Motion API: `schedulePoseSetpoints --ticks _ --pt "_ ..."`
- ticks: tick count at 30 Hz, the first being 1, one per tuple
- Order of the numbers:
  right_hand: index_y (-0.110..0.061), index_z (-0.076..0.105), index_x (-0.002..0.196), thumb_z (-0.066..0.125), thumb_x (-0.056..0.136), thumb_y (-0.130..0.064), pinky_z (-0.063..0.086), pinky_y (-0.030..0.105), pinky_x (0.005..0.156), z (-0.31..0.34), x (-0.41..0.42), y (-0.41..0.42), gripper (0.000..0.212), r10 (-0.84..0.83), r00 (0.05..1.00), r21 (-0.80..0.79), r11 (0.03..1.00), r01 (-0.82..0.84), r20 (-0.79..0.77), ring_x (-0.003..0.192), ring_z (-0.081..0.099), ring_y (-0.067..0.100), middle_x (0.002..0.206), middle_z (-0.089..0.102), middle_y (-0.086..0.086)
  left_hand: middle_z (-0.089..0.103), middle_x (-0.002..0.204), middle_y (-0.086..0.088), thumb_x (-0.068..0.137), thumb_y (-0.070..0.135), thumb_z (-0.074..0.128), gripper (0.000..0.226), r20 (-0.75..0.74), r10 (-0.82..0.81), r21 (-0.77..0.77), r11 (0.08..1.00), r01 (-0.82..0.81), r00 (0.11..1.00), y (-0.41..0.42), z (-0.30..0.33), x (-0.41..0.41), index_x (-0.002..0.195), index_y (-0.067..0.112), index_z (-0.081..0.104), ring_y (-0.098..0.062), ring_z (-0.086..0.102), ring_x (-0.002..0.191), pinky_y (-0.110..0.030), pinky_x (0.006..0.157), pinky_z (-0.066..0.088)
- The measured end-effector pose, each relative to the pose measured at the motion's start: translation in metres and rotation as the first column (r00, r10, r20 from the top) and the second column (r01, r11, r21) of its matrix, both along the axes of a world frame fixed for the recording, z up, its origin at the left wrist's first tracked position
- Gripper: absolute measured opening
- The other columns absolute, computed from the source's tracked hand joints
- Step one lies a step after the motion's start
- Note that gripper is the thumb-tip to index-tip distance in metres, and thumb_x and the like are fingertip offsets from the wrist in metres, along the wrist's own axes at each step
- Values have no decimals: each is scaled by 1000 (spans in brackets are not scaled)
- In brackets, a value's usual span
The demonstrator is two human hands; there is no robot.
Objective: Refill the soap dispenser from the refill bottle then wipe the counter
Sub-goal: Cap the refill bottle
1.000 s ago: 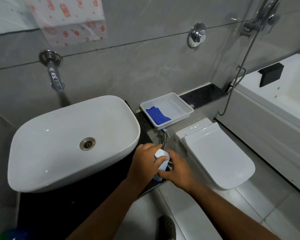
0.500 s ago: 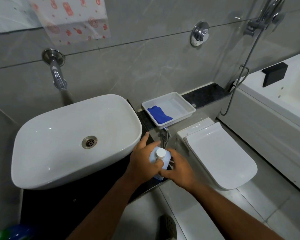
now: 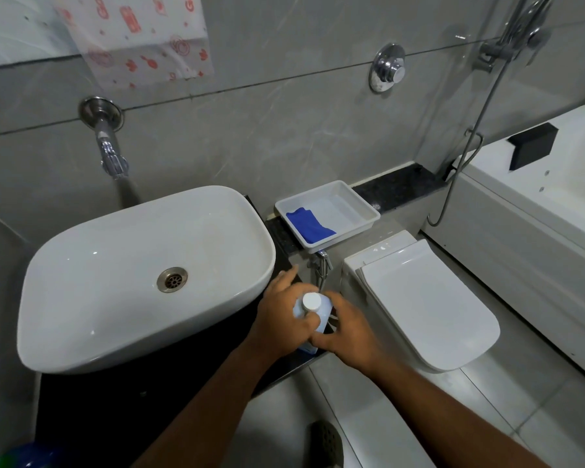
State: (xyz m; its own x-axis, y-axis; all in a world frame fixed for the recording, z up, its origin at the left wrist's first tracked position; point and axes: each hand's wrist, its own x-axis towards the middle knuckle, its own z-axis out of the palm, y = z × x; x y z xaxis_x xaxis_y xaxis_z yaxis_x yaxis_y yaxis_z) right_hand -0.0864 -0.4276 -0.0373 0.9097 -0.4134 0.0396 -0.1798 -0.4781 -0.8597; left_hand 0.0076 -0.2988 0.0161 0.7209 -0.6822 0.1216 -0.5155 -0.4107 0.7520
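Down at the corner of the dark polished stone desk (image 3: 277, 373), a pale blue translucent plastic bottle with a round white cap (image 3: 313, 314) stands upright between both hands. The left hand (image 3: 284, 319) grips its body, thumb curled over near the cap, likely to steady it; the right hand (image 3: 347, 336) clasps the lower side. Just beside sits a white oval ceramic basin (image 3: 115, 282). Behind, a white rectangular plastic tray (image 3: 348, 206) holds a folded blue cloth (image 3: 306, 224), probably for wiping. Grey tiled walls surround.

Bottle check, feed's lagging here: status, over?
Both hands, left hand and right hand, grip the bottle. White cap on. Blue cloth in tray. Nothing blocking.
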Motion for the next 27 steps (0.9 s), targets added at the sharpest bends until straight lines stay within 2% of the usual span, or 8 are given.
schedulePoseSetpoints --ticks 3,7,12,16,19,21,24,27 --pt "-39 48 116 78 61 -52 50 9 74 1 -1 0 64 2 1000 22 1000 -3 7 100 57 0 109 57 -21 30 155 -10 66 35 71 73 18 10 -10 1000 -10 1000 0 0 0 132 13 52 -25 32 141 -42 109 40" --pt "-40 46 116 79 62 -52 52 13 75 2 1 1 64 2 1000 29 1000 -2 -9 102 56 0 110 57 -21 52 138 -13 64 35 74 48 82 80 -42 996 -77 993 1 0 2 103 7 66 -26 51 124 -48 96 49" --pt "-37 49 116 81 63 -48 51 11 74 1 1 1 63 5 1000 33 999 -5 -6 100 57 0 109 58 -21 36 152 -12 62 42 80 70 112 72 -14 997 -71 991 1 -7 0 123 15 58 -24 40 135 -43 105 44" --pt "-33 49 119 79 60 -49 53 17 76 0 0 1 68 -4 1000 46 999 4 -12 102 58 5 113 58 -15 45 146 -15 67 29 77 43 77 73 -40 997 -70 994 1 -9 -1 104 8 68 -30 49 128 -49 99 46" --pt "-36 50 117 81 61 -43 54 16 76 0 0 1 65 7 1000 51 999 -7 2 102 58 4 112 58 -16 27 157 -11 69 30 68 64 11 17 -63 998 -16 1000 4 -11 -2 129 14 57 -26 30 142 -48 108 40" --pt "-36 47 119 80 63 -48 52 12 74 1 0 1 65 4 1000 25 1000 -4 -13 102 57 3 112 57 -18 37 151 -11 64 39 82 69 13 132 -89 987 -131 991 4 -10 -4 122 12 58 -25 37 137 -44 103 45" --pt "-34 46 121 79 66 -50 53 15 76 1 1 3 67 -8 999 13 1000 8 -41 103 56 6 115 56 -15 50 141 -12 64 34 86 44 49 161 -110 982 -155 986 2 -11 -2 93 7 68 -26 51 124 -41 95 50" --pt "-45 44 114 81 67 -46 52 13 76 4 1 1 60 0 1000 16 1000 1 -13 103 56 4 111 55 -21 53 140 -8 77 26 77 32 109 4 -70 998 4 994 2 -16 7 100 5 71 -24 51 124 -36 103 44"
